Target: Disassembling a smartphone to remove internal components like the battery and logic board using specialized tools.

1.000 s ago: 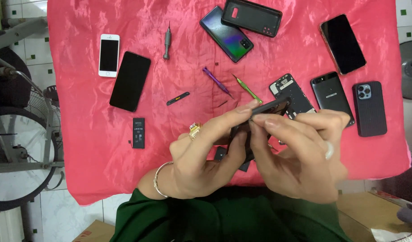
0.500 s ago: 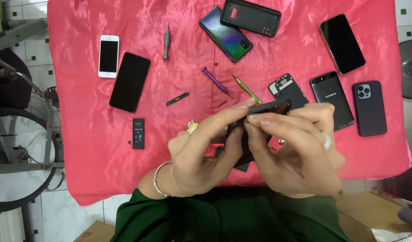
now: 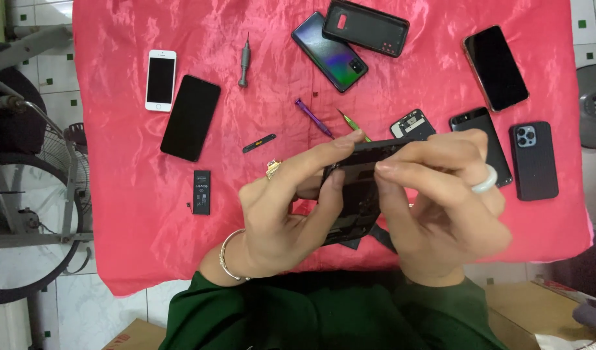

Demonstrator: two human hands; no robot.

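A dark, opened phone body (image 3: 351, 198) is held tilted on edge above the red-covered counter, at about five o'clock from its centre, its upper edge pinched by fingers (image 3: 324, 155) from both sides, internal parts partly visible.

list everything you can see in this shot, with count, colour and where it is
dark phone: 1, black, held edge-up in both hands, near edge of cloth
cloth: 1, pink-red, covers the table
white phone: 1, white, far left
black phone: 1, black, beside the white phone
battery: 1, black, left of the hands
screwdriver: 1, grey, far middle
iridescent phone: 1, blue-green, far middle
phone case: 1, black, far edge
purple tool: 1, purple, middle
cased phone: 1, dark blue, right
fan: 1, grey, floor at left
left hand: 1, bracelet on the wrist
right hand: 1, pale ring
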